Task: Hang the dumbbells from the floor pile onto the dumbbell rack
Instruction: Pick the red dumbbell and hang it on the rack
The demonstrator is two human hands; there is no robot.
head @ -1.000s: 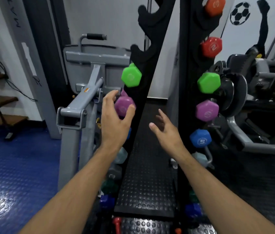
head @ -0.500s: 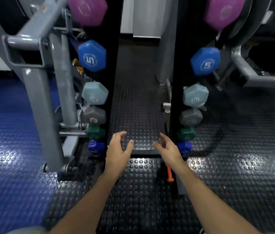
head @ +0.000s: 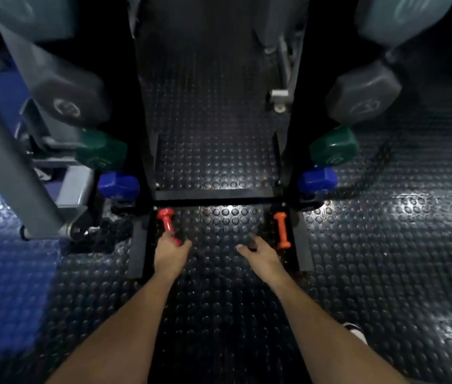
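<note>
The studded black rubber floor (head: pixel 385 273) spreads under and all around my hands, with a blue patch off beyond my left arm. The dumbbell rack (head: pixel 216 194) rises just ahead of both hands, its two black uprights to either side and its low crossbar running between them a little past my fingertips. A grey machine frame (head: pixel 11 167) stands well off to the left of my left hand.

On the rack, higher than my hands, hang a big grey dumbbell (head: pixel 363 92), below it a green dumbbell (head: pixel 332 146), and lowest a blue dumbbell (head: pixel 317 180); each shows one end on the left upright and one on the right.

My left hand (head: pixel 169 252) is down at the floor, just inside the left foot of the rack, fingers curled around the near end of a small red dumbbell (head: pixel 166 220), whose far end points away from me toward the crossbar. My right hand (head: pixel 260 253) is held apart from it, fingers loosely spread and holding nothing. A small orange dumbbell (head: pixel 281 230) lies on the floor just beside my right hand, to its right and slightly ahead, not touching it, lying lengthwise away from me.
</note>
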